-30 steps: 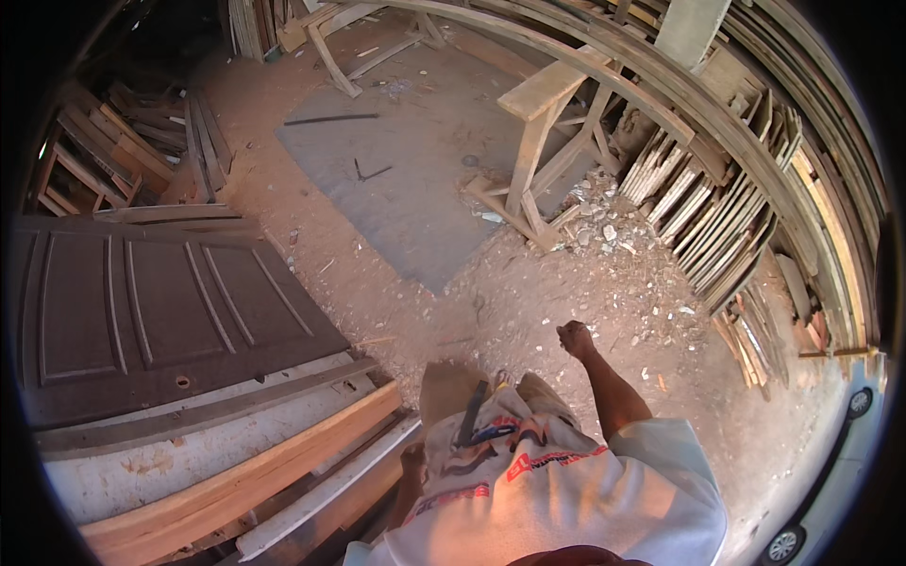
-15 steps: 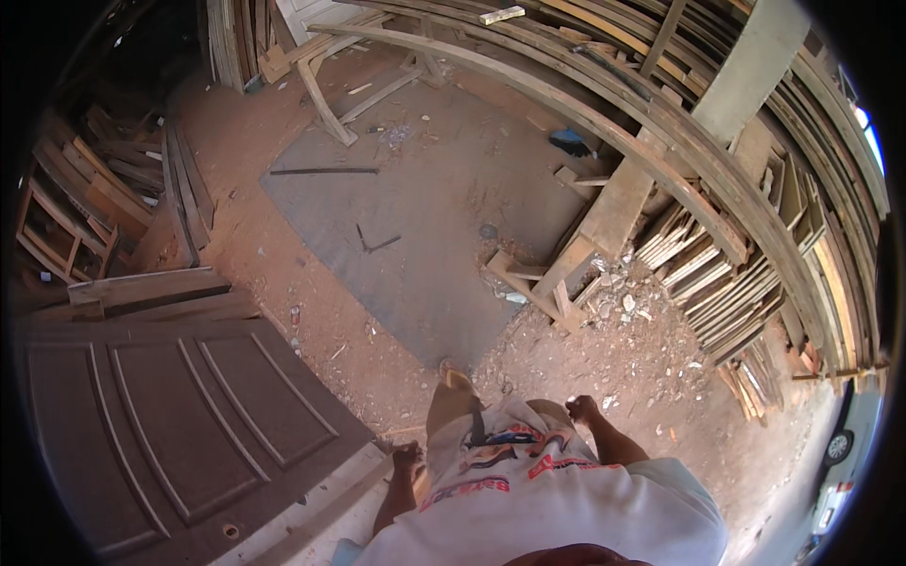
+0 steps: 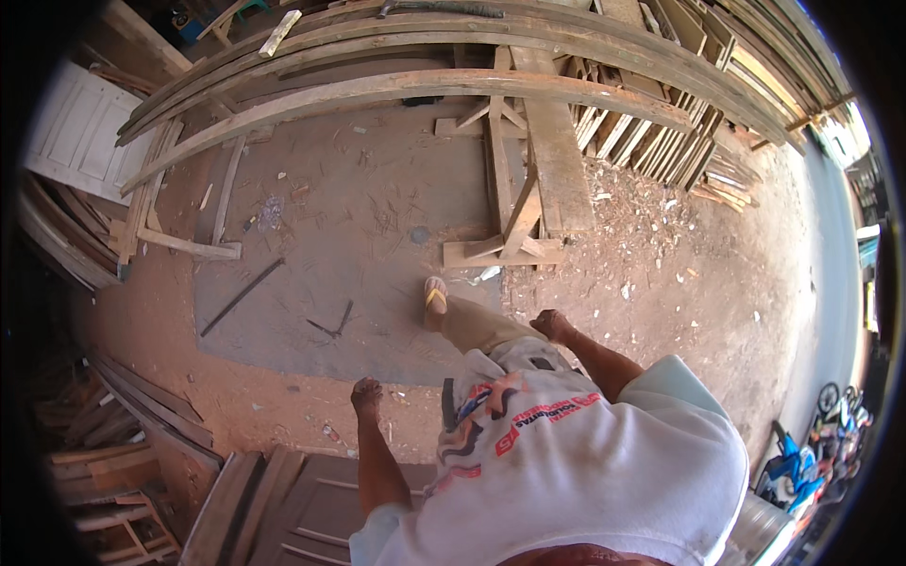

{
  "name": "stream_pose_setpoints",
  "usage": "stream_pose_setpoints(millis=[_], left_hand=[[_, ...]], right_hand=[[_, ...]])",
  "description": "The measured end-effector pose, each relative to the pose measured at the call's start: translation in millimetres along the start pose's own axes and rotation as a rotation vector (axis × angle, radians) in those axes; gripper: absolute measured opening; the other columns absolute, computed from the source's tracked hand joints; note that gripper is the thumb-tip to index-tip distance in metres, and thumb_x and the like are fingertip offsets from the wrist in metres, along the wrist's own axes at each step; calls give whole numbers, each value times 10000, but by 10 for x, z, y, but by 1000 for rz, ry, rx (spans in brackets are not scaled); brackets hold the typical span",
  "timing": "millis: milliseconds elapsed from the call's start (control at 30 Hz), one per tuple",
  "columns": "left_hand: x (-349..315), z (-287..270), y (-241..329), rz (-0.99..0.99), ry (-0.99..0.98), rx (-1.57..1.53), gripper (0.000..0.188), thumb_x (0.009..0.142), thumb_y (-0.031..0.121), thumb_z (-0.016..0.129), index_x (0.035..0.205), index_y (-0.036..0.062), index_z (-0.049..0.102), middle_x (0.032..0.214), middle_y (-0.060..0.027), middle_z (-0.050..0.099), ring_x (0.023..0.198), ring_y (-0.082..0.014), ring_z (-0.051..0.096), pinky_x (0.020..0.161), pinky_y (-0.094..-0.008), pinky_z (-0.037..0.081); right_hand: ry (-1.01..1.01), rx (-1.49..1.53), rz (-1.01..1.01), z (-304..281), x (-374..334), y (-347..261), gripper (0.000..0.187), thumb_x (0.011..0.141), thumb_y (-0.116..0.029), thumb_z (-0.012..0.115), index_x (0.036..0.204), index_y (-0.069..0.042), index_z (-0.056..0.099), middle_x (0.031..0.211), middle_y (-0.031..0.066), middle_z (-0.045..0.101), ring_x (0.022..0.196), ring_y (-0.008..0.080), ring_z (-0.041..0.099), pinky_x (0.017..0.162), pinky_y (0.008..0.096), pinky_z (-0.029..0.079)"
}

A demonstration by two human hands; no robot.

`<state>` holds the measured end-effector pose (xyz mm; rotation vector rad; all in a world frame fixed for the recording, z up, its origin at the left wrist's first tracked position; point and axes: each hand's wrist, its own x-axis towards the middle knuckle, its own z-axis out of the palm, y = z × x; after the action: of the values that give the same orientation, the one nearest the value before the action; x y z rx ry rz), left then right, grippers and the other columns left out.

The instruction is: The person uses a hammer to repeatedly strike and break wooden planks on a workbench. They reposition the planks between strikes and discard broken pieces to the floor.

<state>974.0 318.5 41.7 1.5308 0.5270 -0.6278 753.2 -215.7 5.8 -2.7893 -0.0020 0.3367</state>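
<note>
My left hand [image 3: 366, 394] hangs low over the reddish floor with its fingers curled, and nothing shows in it. My right hand [image 3: 550, 325] is beside my right hip, fingers curled too, and also seems to hold nothing. In front of me several long wooden beams [image 3: 396, 87] lie across wooden trestles [image 3: 505, 212]. A hammer [image 3: 444, 9] with a dark handle rests on the far beams, and a short pale wood offcut [image 3: 280, 34] lies further left on them. Neither hand touches any of these.
A grey mat [image 3: 311, 226] with a dark strip [image 3: 243, 297] and a bent dark piece [image 3: 335, 325] covers the floor ahead. A brown panelled door [image 3: 311, 509] lies at lower left. Stacked planks [image 3: 651, 132] stand at upper right; motorbikes [image 3: 802, 467] are at far right.
My view has turned right and moved forward, so the beams and trestles are nearer. The brown door has slid toward the lower edge. One sandalled foot is now on the mat.
</note>
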Motion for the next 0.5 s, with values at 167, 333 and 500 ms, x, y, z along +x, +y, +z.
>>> stream_pose_setpoints(millis=[167,333,500], left_hand=[[380,-114,917,-68,93,278,222,957,265,725,1076,85,673,820,-9,670,653,-112,610,533,-272,466],[921,-637,1441,43,138,316,220,961,287,715,896,78,691,702,-7,638,580,-103,560,512,-275,438],[1407,-306,1706,-56,132,289,308,968,315,670,787,65,676,670,-12,627,568,-112,548,534,-291,445]], right_hand=[[-99,291,289,177,827,-83,210,798,-273,739,863,-83,679,757,140,694,782,314,715,675,444,559],[88,902,390,-697,2197,-452,287,963,-271,645,845,-9,663,696,109,654,643,193,664,594,366,531],[385,881,275,-2490,3392,-800,295,1006,-273,637,931,12,640,749,96,642,654,154,621,605,330,501]])
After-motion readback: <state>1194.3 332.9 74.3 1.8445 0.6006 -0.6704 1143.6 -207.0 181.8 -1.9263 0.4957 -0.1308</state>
